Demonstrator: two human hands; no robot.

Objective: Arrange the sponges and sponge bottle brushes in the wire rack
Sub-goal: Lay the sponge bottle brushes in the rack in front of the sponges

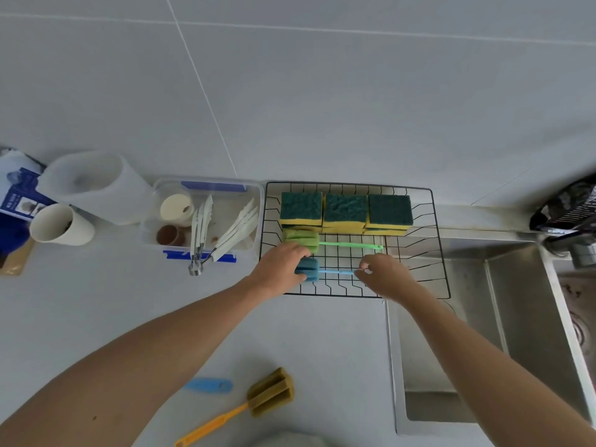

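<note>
A black wire rack (429,240) sits on the counter beside the sink. Along its back lie stacks of green-and-yellow sponges (345,211). In front of them rests a green sponge bottle brush (301,238), its handle pointing right. A blue sponge bottle brush (308,269) lies nearer me in the rack. My left hand (280,269) grips its blue sponge head. My right hand (383,275) pinches the end of its light blue handle. On the counter near me lies an olive sponge brush (271,391) with an orange handle, next to a blue handle (209,385) partly hidden by my left arm.
A clear plastic box (154,221) with tongs, cups and white utensils stands left of the rack. Further left are a white cup (59,224), a translucent jug (93,185) and a blue packet (19,195). The steel sink (522,317) lies to the right, a dark bag (567,204) behind it.
</note>
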